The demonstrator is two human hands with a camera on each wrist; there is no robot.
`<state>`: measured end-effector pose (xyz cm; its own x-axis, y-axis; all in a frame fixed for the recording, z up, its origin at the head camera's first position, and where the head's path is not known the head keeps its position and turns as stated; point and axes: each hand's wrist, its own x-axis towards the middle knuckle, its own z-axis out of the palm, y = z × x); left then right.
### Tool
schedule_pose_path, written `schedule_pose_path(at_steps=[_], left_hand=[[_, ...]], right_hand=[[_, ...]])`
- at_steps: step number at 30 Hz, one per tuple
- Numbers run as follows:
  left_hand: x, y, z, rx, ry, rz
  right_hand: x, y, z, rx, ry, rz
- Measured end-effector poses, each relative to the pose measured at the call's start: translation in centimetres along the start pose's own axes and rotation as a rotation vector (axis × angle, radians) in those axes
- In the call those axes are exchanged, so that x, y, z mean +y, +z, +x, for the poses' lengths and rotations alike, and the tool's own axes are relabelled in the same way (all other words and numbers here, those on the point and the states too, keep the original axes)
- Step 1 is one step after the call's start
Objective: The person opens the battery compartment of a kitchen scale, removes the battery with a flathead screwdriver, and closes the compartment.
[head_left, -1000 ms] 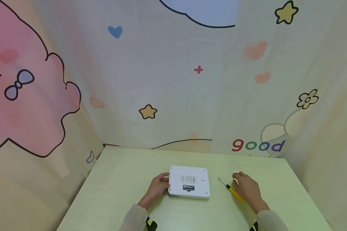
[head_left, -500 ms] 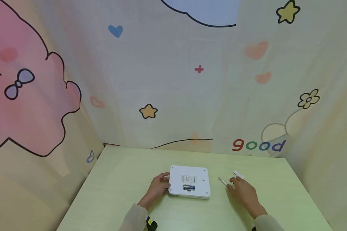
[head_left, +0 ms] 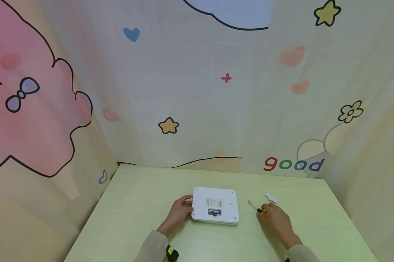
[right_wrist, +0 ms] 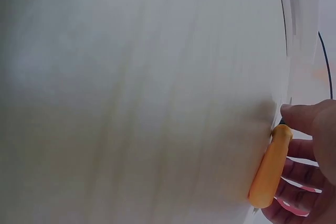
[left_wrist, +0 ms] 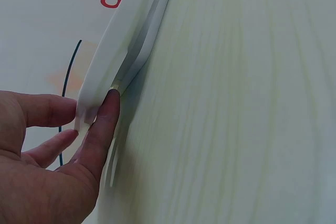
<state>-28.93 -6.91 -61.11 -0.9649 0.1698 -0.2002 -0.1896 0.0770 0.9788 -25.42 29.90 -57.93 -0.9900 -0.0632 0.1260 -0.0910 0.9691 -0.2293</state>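
Fingers (left_wrist: 102, 135) of the left hand (head_left: 177, 214) are clamped on the 9 o'clock edge of a white device (head_left: 224, 209), which is found toward 6 o'clock of the head view on a pale table (head_left: 151, 196); whether that edge is lifted a bit can't really be told. A battery (head_left: 214, 212) is seated in its uncovered slot, with a printed label (head_left: 215, 202) just off at 12. Over at 3 o'clock, a yellow-handled screwdriver (right_wrist: 272, 166) is pinched by the right hand (head_left: 279, 221), tip aimed at roughly 10. A small white piece (head_left: 271, 198) is seen near that hand's 12 o'clock side. Colourful "good" letters (head_left: 295, 166) are printed on the backdrop (head_left: 197, 91), about 2 o'clock from the device.
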Motion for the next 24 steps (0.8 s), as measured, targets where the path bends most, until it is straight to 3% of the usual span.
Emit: schedule_pose_path(at_steps=[13, 21, 24], left_hand=[[0.3, 0.1, -0.2, 0.006, -0.001, 0.005], [0.3, 0.1, -0.2, 0.006, -0.002, 0.002], [0.2, 0.1, -0.1, 0.003, -0.001, 0.004]], right_hand=[[-0.1, -0.1, -0.1, 0.017, -0.022, 0.016], [-0.5, -0.8, 0.1, 0.000, 0.018, 0.008], [-0.7, -1.0, 0.0, 0.033, 0.010, 0.015]])
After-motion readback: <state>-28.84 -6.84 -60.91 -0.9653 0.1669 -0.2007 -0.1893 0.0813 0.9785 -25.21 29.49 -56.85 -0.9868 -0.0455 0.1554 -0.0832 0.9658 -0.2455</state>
